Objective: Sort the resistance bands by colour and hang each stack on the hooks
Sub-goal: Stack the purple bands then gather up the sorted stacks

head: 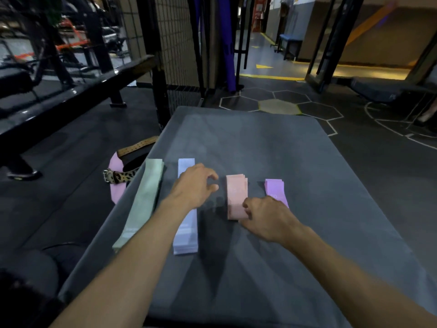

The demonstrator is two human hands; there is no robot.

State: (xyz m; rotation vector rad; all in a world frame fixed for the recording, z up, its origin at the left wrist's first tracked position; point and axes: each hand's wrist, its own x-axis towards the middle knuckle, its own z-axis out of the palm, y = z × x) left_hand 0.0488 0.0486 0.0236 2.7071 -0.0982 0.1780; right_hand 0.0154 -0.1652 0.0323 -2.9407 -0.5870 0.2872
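Note:
Four stacks of flat resistance bands lie side by side on a grey padded table (260,143): a long pale green stack (142,202), a long light blue stack (186,230), a short peach stack (236,195) and a short purple stack (274,188). My left hand (196,183) hovers over the upper part of the blue stack, fingers curled and apart, holding nothing. My right hand (267,216) rests at the near end of the peach and purple stacks, covering the purple stack's near end; whether it grips anything is hidden.
A pink and leopard-print lifting belt (118,176) with a brown strap lies on the dark floor off the table's left edge. A black wire grid panel (175,43) and black rack posts stand behind the table. Purple bands (227,43) hang at the back.

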